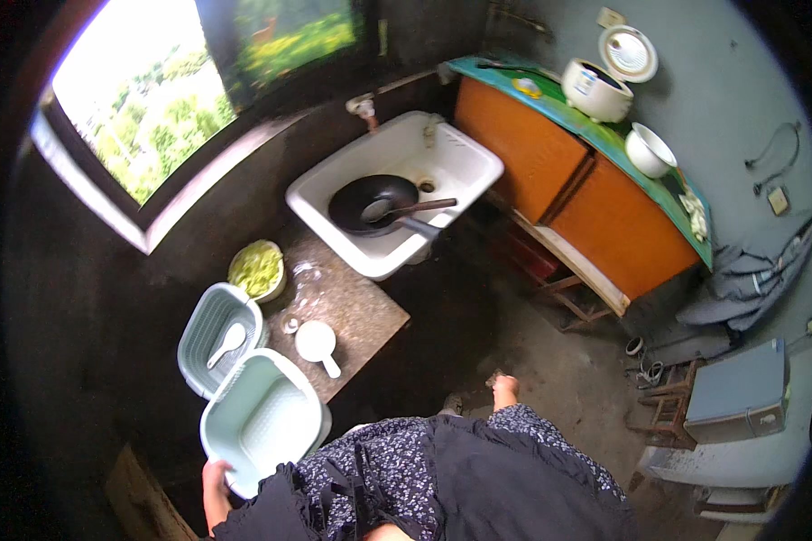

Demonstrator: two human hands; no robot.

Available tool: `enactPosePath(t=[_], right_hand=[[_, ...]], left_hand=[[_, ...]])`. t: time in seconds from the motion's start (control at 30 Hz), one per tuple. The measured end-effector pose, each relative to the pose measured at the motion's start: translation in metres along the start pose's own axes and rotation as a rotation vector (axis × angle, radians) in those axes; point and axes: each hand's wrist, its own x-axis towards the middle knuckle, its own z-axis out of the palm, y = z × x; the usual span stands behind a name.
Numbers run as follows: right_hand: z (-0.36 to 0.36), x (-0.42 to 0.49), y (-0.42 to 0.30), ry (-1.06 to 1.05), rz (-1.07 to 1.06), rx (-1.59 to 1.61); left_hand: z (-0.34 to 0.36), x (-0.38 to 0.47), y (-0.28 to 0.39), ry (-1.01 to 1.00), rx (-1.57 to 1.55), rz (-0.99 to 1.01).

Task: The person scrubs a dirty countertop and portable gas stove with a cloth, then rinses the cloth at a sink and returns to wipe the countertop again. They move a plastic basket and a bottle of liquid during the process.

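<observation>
My left hand [216,479] grips the near rim of a pale green plastic basin [271,419], which overlaps the edge of the stone counter [365,304]. My right hand [505,387] hangs beside my body, away from the counter; its fingers are too small to read. Beside the basin sits a blue-grey colander basket [199,331] with a white spoon [229,343] in it. A bowl of chopped green vegetable [257,269] stands beyond. On the counter is a white handled scoop or ladle [316,341]. A black wok [379,196] with a ladle [377,210] rests in the white sink.
The white sink [463,152] adjoins the counter beneath a window. An orange cabinet [521,128] with a green top carries an open rice cooker [592,91] and a white bowl [649,150]. A wooden stool [664,406] and a grey box [736,389] stand at the right; a board [142,497] leans lower left.
</observation>
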Motion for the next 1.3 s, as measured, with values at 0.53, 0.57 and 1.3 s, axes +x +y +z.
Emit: enactPosePath(t=[0.53,0.57,1.3], right_hand=[[-0.113,0.011,-0.207,-0.389,-0.070,0.620],[-0.111,0.008,-0.229,-0.434,-0.086,0.655],[-0.018,-0.076,-0.681,-1.055,-0.718,0.925]], left_hand=[[0.189,-0.051,0.260,-0.202,0.059,0.346],[0.196,-0.046,0.282,-0.173,0.058,0.401],[0.456,0.093,0.447,0.117,0.594,0.520]])
